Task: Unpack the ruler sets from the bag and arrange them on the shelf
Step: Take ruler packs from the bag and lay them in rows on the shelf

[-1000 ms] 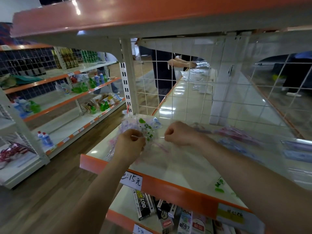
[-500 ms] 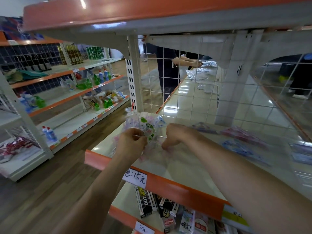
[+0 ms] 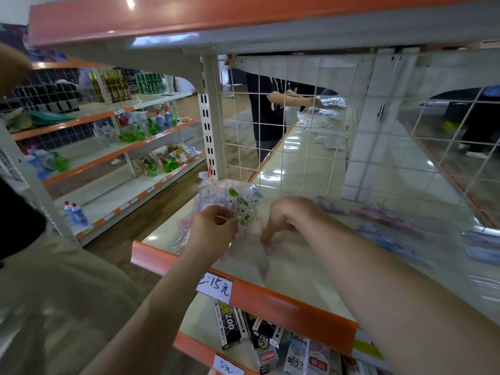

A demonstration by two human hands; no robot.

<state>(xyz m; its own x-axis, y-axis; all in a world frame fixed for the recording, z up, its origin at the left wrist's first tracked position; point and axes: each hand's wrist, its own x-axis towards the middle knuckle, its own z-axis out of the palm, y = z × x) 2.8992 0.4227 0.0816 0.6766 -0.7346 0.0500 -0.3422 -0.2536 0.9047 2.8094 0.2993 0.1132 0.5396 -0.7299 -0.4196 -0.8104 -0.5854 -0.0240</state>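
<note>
Gripping the clear bag (image 3: 230, 198) from its near side, the left grip (image 3: 213, 230) has fingers and thumb curled into the crinkled plastic. Bag stands bunched up on the shelf (image 3: 273, 295), green print facing the camera, pink and blue contents showing faintly inside. Right grip (image 3: 286, 219) sits just right of the left one, wrist high, fingers (image 3: 267, 236) curled down onto pink-tinted plastic lying on the shelf surface; cannot tell whether it pinches that plastic or only touches it. Further right of the right grip, well apart from the bag, loose ruler sets (image 3: 384, 216) lie flat on the shelf, pink ones nearer the back, blue ones nearer the front, all blurred. Beyond both grips a white wire grid (image 3: 297, 125) backs the shelf; a person (image 3: 263, 112) in dark clothes stands behind it. Below the left grip a handwritten price tag (image 3: 215, 286) hangs on the orange shelf lip. Lower down, under both forearms, boxed goods (image 3: 234, 330) lie on the next shelf.
</note>
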